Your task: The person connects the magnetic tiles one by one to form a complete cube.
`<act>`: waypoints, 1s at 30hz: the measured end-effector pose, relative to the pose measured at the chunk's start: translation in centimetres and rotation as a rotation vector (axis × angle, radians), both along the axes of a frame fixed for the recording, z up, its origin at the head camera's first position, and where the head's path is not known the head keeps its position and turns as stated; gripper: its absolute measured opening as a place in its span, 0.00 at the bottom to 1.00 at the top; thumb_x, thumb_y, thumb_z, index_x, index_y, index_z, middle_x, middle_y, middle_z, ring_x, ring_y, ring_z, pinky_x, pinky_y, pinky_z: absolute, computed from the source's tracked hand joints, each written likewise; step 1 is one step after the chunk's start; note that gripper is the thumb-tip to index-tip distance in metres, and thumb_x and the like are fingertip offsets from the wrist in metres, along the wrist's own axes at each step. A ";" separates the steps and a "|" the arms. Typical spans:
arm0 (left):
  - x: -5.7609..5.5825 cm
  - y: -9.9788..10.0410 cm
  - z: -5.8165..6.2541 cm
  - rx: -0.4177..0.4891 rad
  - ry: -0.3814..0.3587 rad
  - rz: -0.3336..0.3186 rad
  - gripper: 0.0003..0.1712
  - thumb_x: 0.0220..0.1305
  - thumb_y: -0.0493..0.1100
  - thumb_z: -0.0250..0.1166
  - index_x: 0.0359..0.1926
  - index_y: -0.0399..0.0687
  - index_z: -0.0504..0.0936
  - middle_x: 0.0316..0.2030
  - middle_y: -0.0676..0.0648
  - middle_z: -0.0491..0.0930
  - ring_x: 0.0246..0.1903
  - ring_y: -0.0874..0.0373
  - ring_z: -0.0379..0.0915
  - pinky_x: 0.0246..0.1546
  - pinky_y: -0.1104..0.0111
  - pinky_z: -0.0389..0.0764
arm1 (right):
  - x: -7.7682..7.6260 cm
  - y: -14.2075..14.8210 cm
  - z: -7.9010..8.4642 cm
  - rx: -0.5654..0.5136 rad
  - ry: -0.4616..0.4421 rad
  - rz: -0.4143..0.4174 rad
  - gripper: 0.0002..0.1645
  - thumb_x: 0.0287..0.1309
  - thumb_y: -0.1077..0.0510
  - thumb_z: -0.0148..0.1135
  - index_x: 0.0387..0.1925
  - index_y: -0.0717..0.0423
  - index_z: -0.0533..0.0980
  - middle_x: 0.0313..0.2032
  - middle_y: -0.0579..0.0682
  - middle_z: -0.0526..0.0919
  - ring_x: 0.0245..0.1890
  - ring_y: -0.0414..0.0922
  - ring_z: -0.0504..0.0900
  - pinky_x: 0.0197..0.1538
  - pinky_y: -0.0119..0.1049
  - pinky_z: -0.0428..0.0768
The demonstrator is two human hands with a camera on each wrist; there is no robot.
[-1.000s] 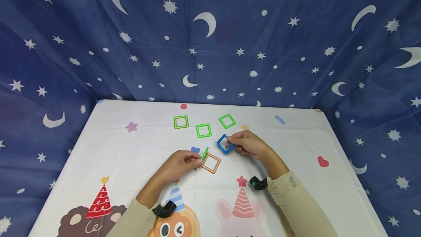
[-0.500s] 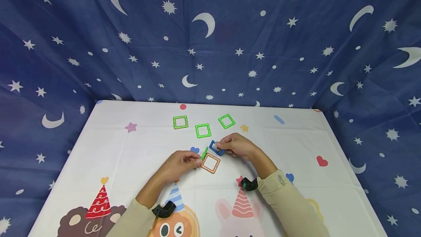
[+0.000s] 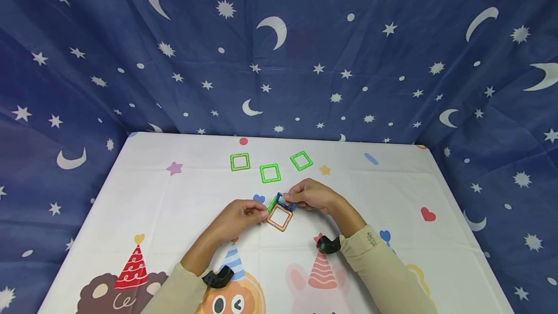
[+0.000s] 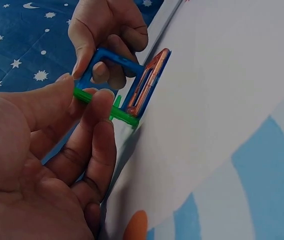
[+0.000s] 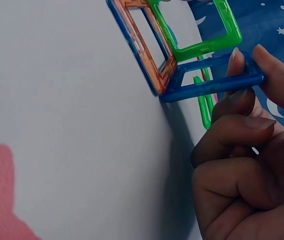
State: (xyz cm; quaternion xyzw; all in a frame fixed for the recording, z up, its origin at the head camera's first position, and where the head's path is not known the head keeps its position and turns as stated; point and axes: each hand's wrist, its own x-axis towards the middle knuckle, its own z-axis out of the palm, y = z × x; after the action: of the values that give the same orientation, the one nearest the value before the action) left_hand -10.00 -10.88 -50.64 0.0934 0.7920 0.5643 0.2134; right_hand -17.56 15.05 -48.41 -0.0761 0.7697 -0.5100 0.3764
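In the head view, an orange square magnetic tile (image 3: 274,226) lies flat mid-table; a blue tile (image 5: 133,51) shows directly beneath it in the right wrist view. My left hand (image 3: 240,217) pinches a green magnetic tile (image 4: 127,116) standing on edge along one side of the orange tile. Thumb and fingers of my right hand (image 3: 311,195) pinch another blue magnetic tile (image 5: 197,90), also on edge, against the adjoining side. The upright green and blue tiles meet at the orange tile's far corner. Fingers partly cover both upright tiles.
Farther back lie three flat green magnetic tiles: one at left (image 3: 240,169), one in the middle (image 3: 271,180) and one at right (image 3: 306,166). The white tablecloth (image 3: 144,193) has printed cartoon figures. A blue star-and-moon curtain (image 3: 301,101) surrounds the table's back and sides.
My right hand has moved left and slightly toward me, bringing the blue tile from apart to the orange tile's side, tipped up on edge. The left hand with the green tile has stayed still.
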 end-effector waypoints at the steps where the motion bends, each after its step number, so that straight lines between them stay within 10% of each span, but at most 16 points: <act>1: 0.0 0.0 0.0 -0.002 0.000 0.000 0.13 0.70 0.51 0.67 0.46 0.49 0.88 0.35 0.54 0.87 0.39 0.58 0.80 0.45 0.69 0.77 | 0.0 0.1 0.0 0.004 0.003 0.006 0.17 0.66 0.50 0.67 0.26 0.58 0.84 0.15 0.42 0.67 0.14 0.39 0.57 0.19 0.32 0.54; 17: 0.1 0.2 0.4 0.009 0.034 -0.009 0.13 0.70 0.50 0.67 0.45 0.47 0.88 0.36 0.50 0.88 0.39 0.58 0.80 0.45 0.70 0.76 | 0.2 0.4 0.5 0.052 0.095 0.073 0.21 0.65 0.44 0.68 0.31 0.59 0.85 0.18 0.40 0.67 0.19 0.39 0.59 0.24 0.32 0.59; 30: 0.1 0.2 0.3 -0.017 0.026 -0.003 0.14 0.72 0.52 0.64 0.43 0.47 0.88 0.34 0.49 0.86 0.36 0.59 0.77 0.41 0.70 0.76 | 1.1 0.7 0.6 0.057 0.278 0.049 0.09 0.63 0.54 0.70 0.36 0.55 0.89 0.32 0.45 0.85 0.33 0.40 0.73 0.39 0.35 0.73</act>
State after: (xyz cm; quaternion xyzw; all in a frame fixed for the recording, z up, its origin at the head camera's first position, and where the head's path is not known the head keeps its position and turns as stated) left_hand -9.89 -10.68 -50.31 0.1004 0.7994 0.5559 0.2046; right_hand -16.50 15.79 -47.80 -0.1539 0.8266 -0.4631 0.2804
